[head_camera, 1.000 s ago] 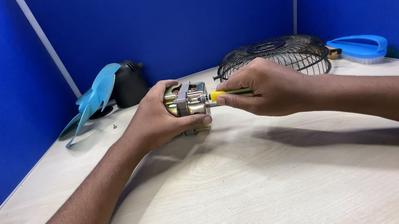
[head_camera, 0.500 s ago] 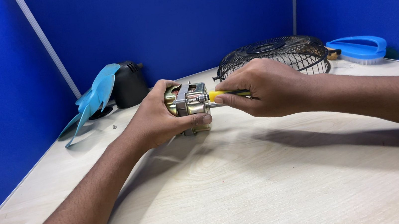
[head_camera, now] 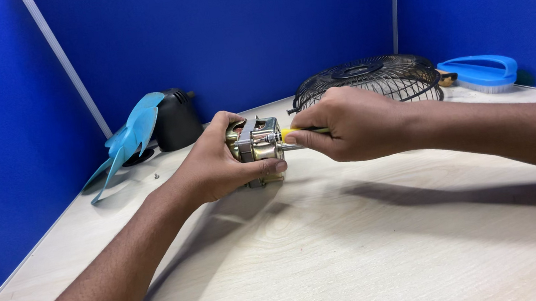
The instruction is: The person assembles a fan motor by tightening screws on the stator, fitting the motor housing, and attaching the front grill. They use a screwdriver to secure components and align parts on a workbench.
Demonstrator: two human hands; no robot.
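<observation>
The left hand [head_camera: 216,166] wraps around a small brass-coloured fan motor [head_camera: 255,146] resting on the pale wooden bench [head_camera: 360,247], its fingers [head_camera: 269,168] closed over the near side and top of the housing. The right hand [head_camera: 349,124] is closed around a yellow-handled screwdriver [head_camera: 299,133], whose shaft runs level into the motor's right face.

To do this well, the screwdriver should stay in line with the screw, pressed firmly inward so the tip does not slip out, while the left hand braces the motor against the bench to stop it twisting.

Behind lie a blue fan blade [head_camera: 127,139], a black housing [head_camera: 175,118], a black wire fan guard [head_camera: 367,78] and a blue brush [head_camera: 478,73].
</observation>
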